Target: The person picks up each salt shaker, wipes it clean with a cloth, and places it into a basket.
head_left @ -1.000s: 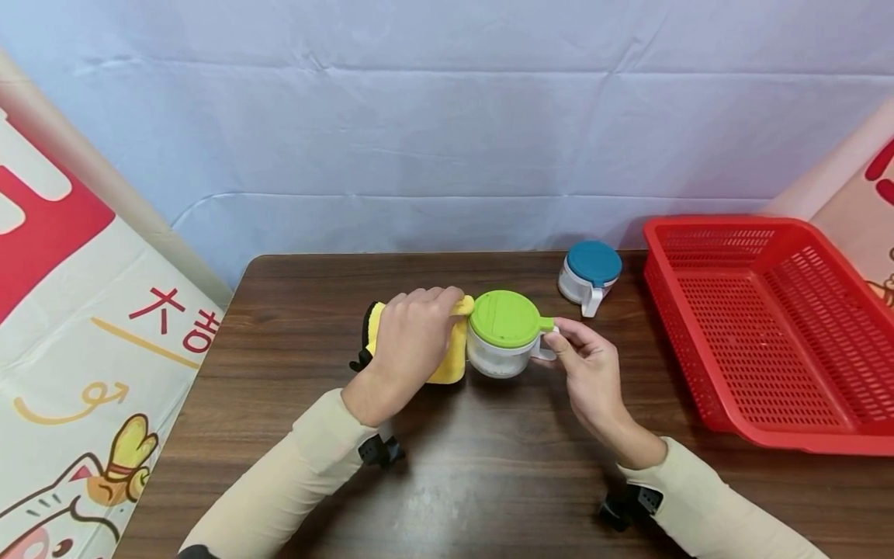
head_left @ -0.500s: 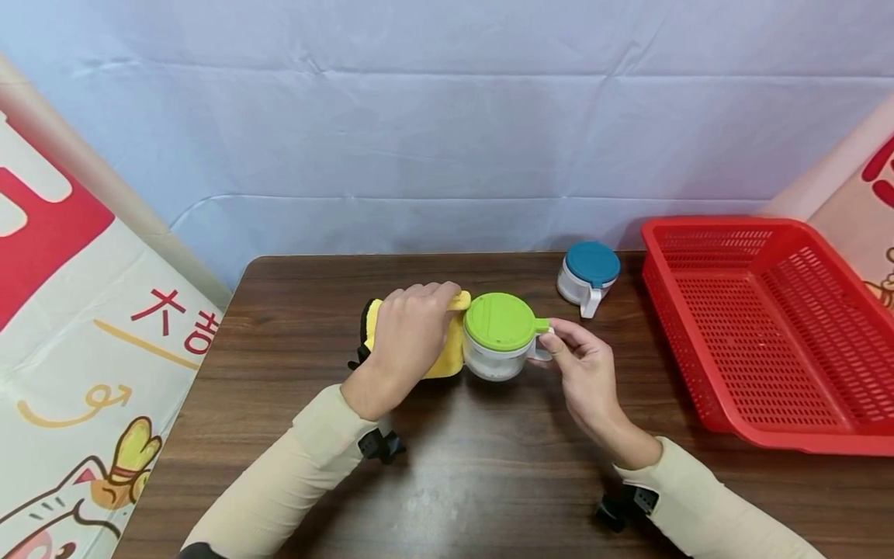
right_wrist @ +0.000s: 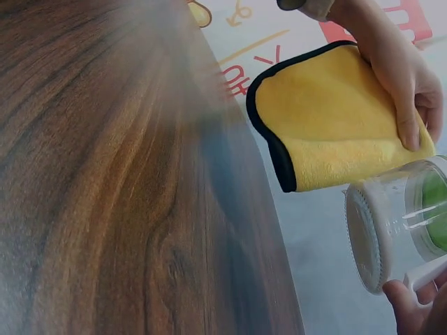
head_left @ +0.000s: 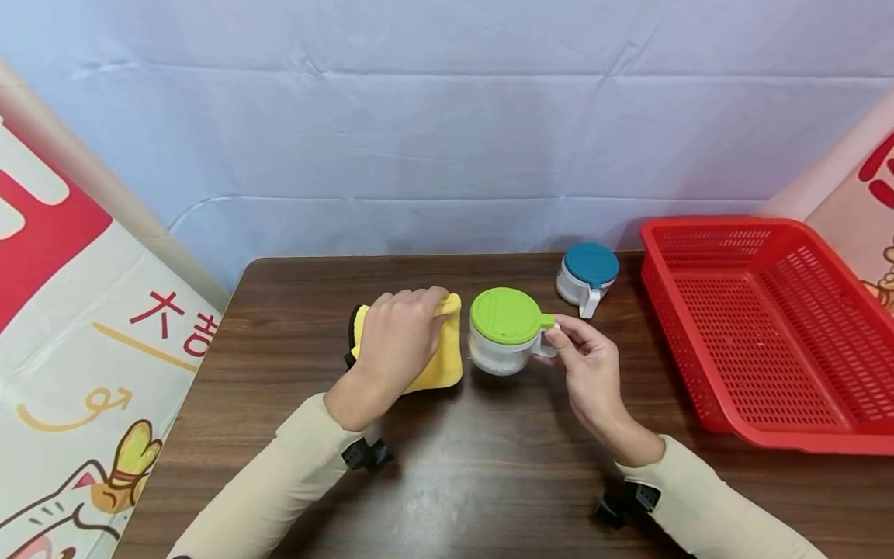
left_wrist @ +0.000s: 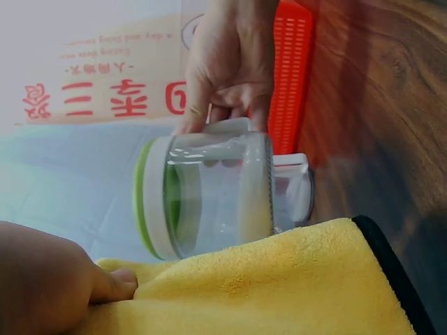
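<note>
A yellow cloth point(head_left: 443, 361) with black edging hangs from my left hand point(head_left: 398, 338), which pinches it near the top. Just right of the cloth is a clear seasoning jar point(head_left: 501, 359) with a green lid point(head_left: 506, 316). My right hand point(head_left: 594, 373) grips the jar by its white handle point(head_left: 547, 347). In the right wrist view, the jar's round base point(right_wrist: 363, 241) shows off the tabletop. From the left wrist view, the jar point(left_wrist: 220, 195) looks to have something pale at its bottom. A narrow gap parts the cloth from the jar in the head view.
A second jar with a blue lid point(head_left: 590, 265) stands near the table's back edge. To the right is a red plastic basket point(head_left: 687, 341) with perforated walls. Brown wood-grain tabletop point(head_left: 447, 481) lies under both hands, and a pale cloth backdrop rises behind.
Half a second ago the cloth lay against the jar's left side; my left hand has since drawn it slightly left. The green-lidded jar has shifted a little to the right and up.
</note>
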The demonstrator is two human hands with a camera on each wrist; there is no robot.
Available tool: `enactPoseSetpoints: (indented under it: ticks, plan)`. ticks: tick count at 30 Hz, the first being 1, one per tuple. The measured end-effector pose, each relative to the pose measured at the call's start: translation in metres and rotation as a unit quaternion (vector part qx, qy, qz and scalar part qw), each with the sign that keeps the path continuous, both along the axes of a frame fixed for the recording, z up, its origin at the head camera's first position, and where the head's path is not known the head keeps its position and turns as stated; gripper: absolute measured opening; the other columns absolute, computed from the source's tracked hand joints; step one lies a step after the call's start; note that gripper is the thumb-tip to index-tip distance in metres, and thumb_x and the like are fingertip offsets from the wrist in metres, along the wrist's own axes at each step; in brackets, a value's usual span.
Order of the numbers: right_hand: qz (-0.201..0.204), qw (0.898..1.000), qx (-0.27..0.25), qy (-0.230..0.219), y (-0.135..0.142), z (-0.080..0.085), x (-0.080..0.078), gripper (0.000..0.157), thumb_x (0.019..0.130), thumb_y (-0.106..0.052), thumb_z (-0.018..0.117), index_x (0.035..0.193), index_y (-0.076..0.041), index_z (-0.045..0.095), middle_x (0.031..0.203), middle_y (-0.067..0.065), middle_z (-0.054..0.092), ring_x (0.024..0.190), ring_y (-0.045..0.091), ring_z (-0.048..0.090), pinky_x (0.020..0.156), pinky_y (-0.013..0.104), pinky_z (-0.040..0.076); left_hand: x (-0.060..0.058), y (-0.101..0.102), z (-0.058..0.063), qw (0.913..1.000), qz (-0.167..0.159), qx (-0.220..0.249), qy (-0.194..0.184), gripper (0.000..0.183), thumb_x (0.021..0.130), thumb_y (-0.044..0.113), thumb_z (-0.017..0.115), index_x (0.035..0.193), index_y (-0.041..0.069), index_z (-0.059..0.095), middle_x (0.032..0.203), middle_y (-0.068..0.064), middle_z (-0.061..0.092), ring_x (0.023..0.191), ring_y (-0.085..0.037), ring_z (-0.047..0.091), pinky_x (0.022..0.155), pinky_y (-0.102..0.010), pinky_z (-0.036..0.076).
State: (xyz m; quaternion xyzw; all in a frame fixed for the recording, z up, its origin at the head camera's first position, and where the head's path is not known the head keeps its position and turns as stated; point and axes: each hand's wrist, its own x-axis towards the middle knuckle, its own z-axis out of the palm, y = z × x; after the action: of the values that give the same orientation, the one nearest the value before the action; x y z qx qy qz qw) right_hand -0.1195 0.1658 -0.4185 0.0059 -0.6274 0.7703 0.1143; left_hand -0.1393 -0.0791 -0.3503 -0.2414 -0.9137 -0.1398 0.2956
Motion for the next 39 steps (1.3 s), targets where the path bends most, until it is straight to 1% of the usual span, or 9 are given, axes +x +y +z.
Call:
enactPoseSetpoints:
  ticks: [7, 12, 17, 20, 24, 27, 32, 36, 39]
  plan:
    - [-0.001, 1.000, -0.001, -0.004, 0.001, 0.000, -0.003, 0.021, 0.095, 0.007, 0.064, 0.115, 0.002, 0.071, 0.098, -0.001, 0.075, 0.084, 0.011, 0.071, 0.072, 0.032, 0.060, 0.010, -0.002, 0.008, 0.9998, -0.021, 0.000, -0.004, 0.018, 0.084, 0.009, 0.082, 0.099, 0.007, 0.073, 0.077, -0.003, 0.072, 0.062, -0.019, 0.065, 0.052, -0.030, 0.041]
    - [-0.008, 1.000, -0.006, -0.007, 0.000, 0.001, -0.004, 0.022, 0.095, 0.008, 0.064, 0.114, 0.000, 0.072, 0.097, 0.000, 0.075, 0.083, 0.011, 0.071, 0.072, 0.033, 0.061, 0.020, 0.003, 0.015, 0.9989, -0.047, 0.004, -0.005, 0.021, 0.084, 0.018, 0.085, 0.098, 0.009, 0.073, 0.076, -0.002, 0.072, 0.061, -0.018, 0.064, 0.051, -0.029, 0.040]
    - [-0.014, 1.000, -0.013, -0.009, -0.002, 0.001, -0.005, 0.022, 0.095, 0.009, 0.064, 0.113, 0.000, 0.072, 0.096, 0.000, 0.075, 0.083, 0.010, 0.071, 0.072, 0.033, 0.061, 0.032, 0.015, 0.023, 0.9959, -0.089, 0.006, -0.014, 0.022, 0.087, 0.026, 0.082, 0.098, 0.010, 0.072, 0.080, -0.001, 0.073, 0.063, -0.018, 0.065, 0.053, -0.031, 0.045]
    - [-0.013, 1.000, -0.017, -0.010, -0.003, 0.000, -0.006, 0.020, 0.095, 0.009, 0.063, 0.111, 0.000, 0.072, 0.094, -0.001, 0.074, 0.082, 0.009, 0.070, 0.071, 0.032, 0.061, 0.037, 0.023, 0.026, 0.9933, -0.111, 0.009, -0.029, 0.020, 0.089, 0.025, 0.080, 0.099, 0.010, 0.073, 0.089, -0.002, 0.076, 0.072, -0.018, 0.070, 0.059, -0.032, 0.051]
    - [-0.012, 1.000, -0.013, -0.006, -0.005, -0.001, -0.006, 0.019, 0.096, 0.009, 0.062, 0.110, 0.000, 0.072, 0.093, -0.001, 0.074, 0.081, 0.009, 0.070, 0.069, 0.029, 0.061, 0.039, 0.034, 0.027, 0.9900, -0.136, 0.016, -0.036, 0.016, 0.092, 0.023, 0.078, 0.101, 0.011, 0.073, 0.091, 0.000, 0.075, 0.076, -0.015, 0.070, 0.061, -0.032, 0.053]
    - [-0.016, 1.000, -0.007, -0.005, -0.007, -0.001, -0.006, 0.018, 0.096, 0.008, 0.063, 0.110, 0.001, 0.072, 0.092, -0.002, 0.074, 0.081, 0.007, 0.069, 0.067, 0.026, 0.060, 0.039, 0.042, 0.025, 0.9880, -0.148, 0.015, -0.041, 0.016, 0.092, 0.024, 0.077, 0.102, 0.012, 0.074, 0.088, 0.000, 0.071, 0.070, -0.014, 0.066, 0.059, -0.031, 0.051]
    - [-0.035, 0.999, 0.002, -0.009, -0.011, 0.000, -0.005, 0.016, 0.096, 0.009, 0.062, 0.109, 0.006, 0.071, 0.090, -0.003, 0.074, 0.079, 0.006, 0.066, 0.067, 0.019, 0.056, 0.036, 0.058, 0.022, 0.9879, -0.149, 0.012, -0.042, 0.017, 0.092, 0.025, 0.078, 0.104, 0.013, 0.075, 0.088, -0.001, 0.065, 0.063, -0.013, 0.060, 0.056, -0.029, 0.052]
    - [-0.049, 0.999, 0.014, -0.006, -0.013, 0.002, -0.003, 0.018, 0.096, 0.012, 0.060, 0.112, 0.013, 0.068, 0.089, -0.003, 0.073, 0.079, 0.007, 0.066, 0.070, 0.018, 0.056, 0.033, 0.070, 0.017, 0.9918, -0.127, 0.011, -0.011, 0.015, 0.093, 0.026, 0.077, 0.102, 0.014, 0.076, 0.082, -0.001, 0.061, 0.056, -0.013, 0.057, 0.053, -0.029, 0.051]
    - [-0.058, 0.998, 0.027, -0.005, -0.013, 0.004, -0.001, 0.018, 0.096, 0.012, 0.059, 0.111, 0.012, 0.069, 0.089, -0.003, 0.073, 0.079, 0.008, 0.066, 0.071, 0.018, 0.056, 0.032, 0.077, 0.014, 0.9950, -0.100, -0.002, 0.010, 0.017, 0.091, 0.028, 0.079, 0.099, 0.013, 0.075, 0.079, 0.000, 0.059, 0.055, -0.013, 0.057, 0.053, -0.028, 0.052]
